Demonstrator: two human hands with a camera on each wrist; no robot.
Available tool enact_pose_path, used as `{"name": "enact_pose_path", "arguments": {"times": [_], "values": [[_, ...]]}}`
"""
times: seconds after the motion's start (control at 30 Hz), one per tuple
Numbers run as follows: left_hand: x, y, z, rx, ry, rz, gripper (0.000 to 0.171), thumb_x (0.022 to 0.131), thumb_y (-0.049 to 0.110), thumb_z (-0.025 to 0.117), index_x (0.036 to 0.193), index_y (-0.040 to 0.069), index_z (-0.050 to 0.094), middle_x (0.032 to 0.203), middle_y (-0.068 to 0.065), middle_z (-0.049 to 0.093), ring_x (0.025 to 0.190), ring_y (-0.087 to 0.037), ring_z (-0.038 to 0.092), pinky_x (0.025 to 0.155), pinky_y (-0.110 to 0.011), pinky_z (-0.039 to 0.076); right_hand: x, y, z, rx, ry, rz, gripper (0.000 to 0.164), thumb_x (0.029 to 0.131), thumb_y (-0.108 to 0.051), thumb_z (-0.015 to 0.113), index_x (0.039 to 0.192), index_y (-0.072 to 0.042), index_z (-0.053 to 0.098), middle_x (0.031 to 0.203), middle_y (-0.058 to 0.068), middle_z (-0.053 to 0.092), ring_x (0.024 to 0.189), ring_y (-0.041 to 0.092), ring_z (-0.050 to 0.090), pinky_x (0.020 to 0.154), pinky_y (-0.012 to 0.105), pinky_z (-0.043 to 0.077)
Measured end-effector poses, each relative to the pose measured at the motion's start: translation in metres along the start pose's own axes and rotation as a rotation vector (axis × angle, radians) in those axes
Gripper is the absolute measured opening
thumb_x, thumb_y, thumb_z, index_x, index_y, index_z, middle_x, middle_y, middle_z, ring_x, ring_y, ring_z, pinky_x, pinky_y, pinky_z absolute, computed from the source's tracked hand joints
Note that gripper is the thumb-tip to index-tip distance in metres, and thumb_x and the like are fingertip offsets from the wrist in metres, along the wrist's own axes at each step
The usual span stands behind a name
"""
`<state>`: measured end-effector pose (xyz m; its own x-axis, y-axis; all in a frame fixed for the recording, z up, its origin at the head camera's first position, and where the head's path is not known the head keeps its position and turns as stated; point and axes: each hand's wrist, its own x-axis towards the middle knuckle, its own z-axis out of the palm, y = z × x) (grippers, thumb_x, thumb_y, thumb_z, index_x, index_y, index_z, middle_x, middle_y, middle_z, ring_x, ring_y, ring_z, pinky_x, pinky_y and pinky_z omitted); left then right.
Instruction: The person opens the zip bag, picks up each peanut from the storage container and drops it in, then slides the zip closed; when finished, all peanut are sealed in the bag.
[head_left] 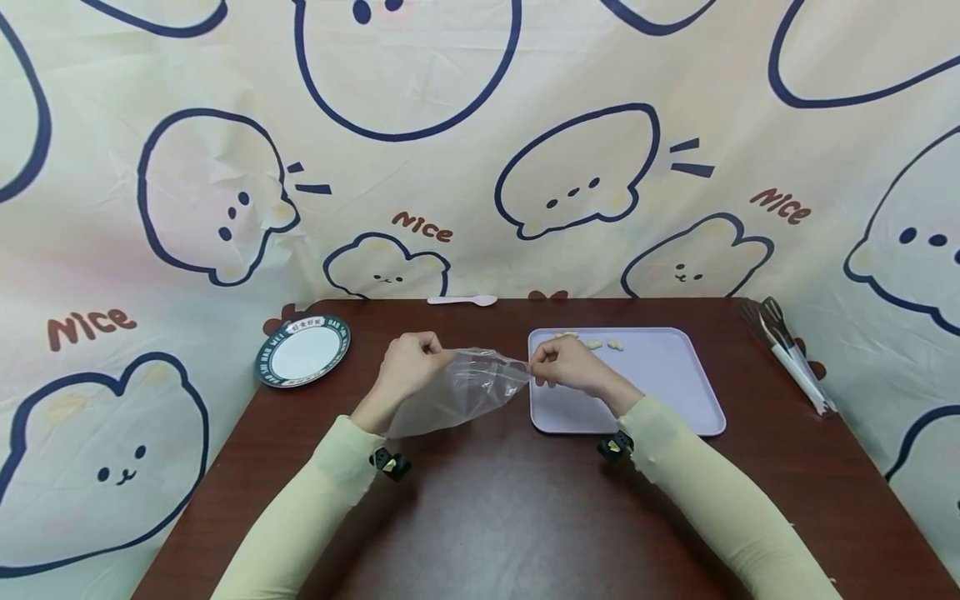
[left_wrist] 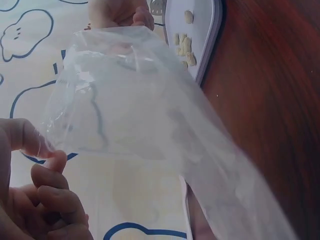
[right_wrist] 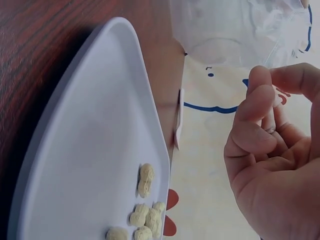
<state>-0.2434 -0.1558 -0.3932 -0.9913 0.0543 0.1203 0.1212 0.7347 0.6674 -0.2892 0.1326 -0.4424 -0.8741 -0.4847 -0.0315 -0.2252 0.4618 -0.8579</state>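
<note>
Over glossy brown table [head_left: 487, 517], left hand [head_left: 407, 367] and right hand [head_left: 576, 367] pinch clear plastic bag [head_left: 476, 387]; overpulling could tear it.

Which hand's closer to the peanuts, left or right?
Right. The right hand is over the tray's left part, just short of the peanuts; the left hand is off left of the tray, pinching the clear bag.

Right grip [right_wrist: 277, 170] on clear plastic bag [right_wrist: 225, 35]; peanuts [right_wrist: 153, 220] in pale tray [right_wrist: 95, 140]

Soft light (fairly bright) glints on the bag [head_left: 471, 387].
</note>
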Motion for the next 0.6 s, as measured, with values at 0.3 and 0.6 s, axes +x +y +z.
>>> {"name": "enact_pose_path", "arguments": {"times": [0.3, 0.6], "values": [[-0.003, -0.003, -0.010, 0.022, -0.102, -0.015, 0.025, 0.088, 0.033, 0.070, 0.072, 0.014, 0.066, 0.066, -0.001, 0.059, 0.062, -0.018, 0.055, 0.053, -0.029, 0.041, -0.002, 0.004, -0.006, -0.019, -0.030, -0.013, 0.013, 0.091, -0.018, 0.071, 0.089, -0.006, 0.075, 0.075, 0.008, 0.072, 0.064, 0.017, 0.061, 0.063, 0.033, 0.052], [-0.004, -0.005, -0.014, 0.041, -0.191, 0.089, 0.010, 0.086, 0.022, 0.068, 0.080, 0.015, 0.071, 0.073, -0.001, 0.065, 0.065, -0.016, 0.055, 0.058, -0.028, 0.044, -0.002, 0.003, -0.006, -0.019, -0.025, -0.014, 0.009, 0.089, -0.016, 0.072, 0.088, -0.008, 0.074, 0.074, 0.005, 0.071, 0.062, 0.017, 0.061, 0.061, 0.031, 0.050]]}}
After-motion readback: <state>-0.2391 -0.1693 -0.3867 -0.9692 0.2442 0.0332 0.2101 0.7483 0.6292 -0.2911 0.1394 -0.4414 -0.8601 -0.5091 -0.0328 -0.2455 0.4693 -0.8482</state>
